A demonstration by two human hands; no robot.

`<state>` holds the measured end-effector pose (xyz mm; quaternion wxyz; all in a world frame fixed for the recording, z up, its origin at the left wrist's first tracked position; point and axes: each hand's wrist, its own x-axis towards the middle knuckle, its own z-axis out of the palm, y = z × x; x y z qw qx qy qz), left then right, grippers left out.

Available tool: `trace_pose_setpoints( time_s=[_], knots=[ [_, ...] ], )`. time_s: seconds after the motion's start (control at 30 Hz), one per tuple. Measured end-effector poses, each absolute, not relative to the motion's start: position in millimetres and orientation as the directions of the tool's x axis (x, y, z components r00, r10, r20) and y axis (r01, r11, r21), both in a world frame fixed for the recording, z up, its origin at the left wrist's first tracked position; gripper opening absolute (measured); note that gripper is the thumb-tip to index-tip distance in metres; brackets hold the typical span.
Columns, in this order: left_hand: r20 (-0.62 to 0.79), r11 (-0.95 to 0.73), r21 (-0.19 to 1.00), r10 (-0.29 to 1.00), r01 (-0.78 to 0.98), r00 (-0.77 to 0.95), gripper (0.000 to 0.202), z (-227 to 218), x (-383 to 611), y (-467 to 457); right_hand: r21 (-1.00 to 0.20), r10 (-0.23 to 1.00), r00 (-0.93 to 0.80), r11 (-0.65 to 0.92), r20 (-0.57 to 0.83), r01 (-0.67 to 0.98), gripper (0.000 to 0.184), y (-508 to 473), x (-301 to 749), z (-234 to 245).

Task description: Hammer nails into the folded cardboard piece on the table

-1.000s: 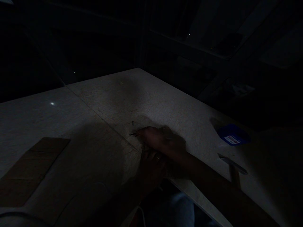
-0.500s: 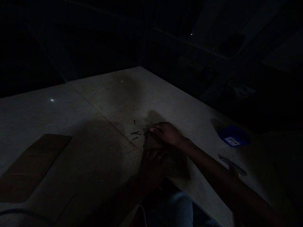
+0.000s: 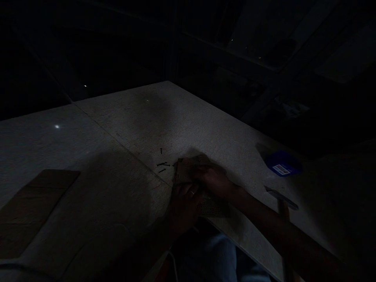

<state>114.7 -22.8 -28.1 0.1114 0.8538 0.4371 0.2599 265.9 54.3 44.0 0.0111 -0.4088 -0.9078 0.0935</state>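
Observation:
In dim light a brown piece of cardboard [image 3: 183, 172] lies near the table's front edge, with a perforated or mesh-like patch [image 3: 213, 208] at its lower part. My left hand [image 3: 186, 201], wearing a ring, holds the cardboard down at its left side with bent fingers. Over its middle, my right hand [image 3: 213, 178] is closed on the cardboard; its fingertips are lost in shadow. Just beyond the left corner several dark nails or screws [image 3: 162, 164] are scattered, one of them [image 3: 161, 150] apart from the others.
Another flat cardboard piece [image 3: 41, 199] lies at the left. To the right are a blue container [image 3: 282, 163] with a white label and a hammer [image 3: 281, 197], its handle partly behind my right forearm. A cable [image 3: 23, 267] crosses the lower left.
My right hand has moved from the cardboard's far left corner back toward its middle, uncovering the upper part. My left hand stays on it. The whole view has shifted slightly.

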Motion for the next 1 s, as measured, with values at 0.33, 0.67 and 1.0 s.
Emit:
trace_pose_setpoints(
  time_s=[0.33, 0.67, 1.0],
  knots=[
    [0.300, -0.565, 0.458, 0.825, 0.687, 0.479, 0.034, -23, 117, -23, -0.425, 0.763, -0.625, 0.627, 0.164, 0.653, 0.026, 69, 265, 65],
    [0.374, -0.602, 0.415, 0.796, 0.682, 0.476, 0.022, -32, 115, -23, -0.544, 0.811, -0.584, 0.474, -0.036, 0.692, 0.014, 100, 169, 23],
    [0.361, -0.603, 0.422, 0.797, 0.678, 0.485, 0.029, -28, 114, -22, -0.576, 0.869, -0.474, 0.463, 0.145, 0.674, 0.019, 86, 219, 45]
  ],
)
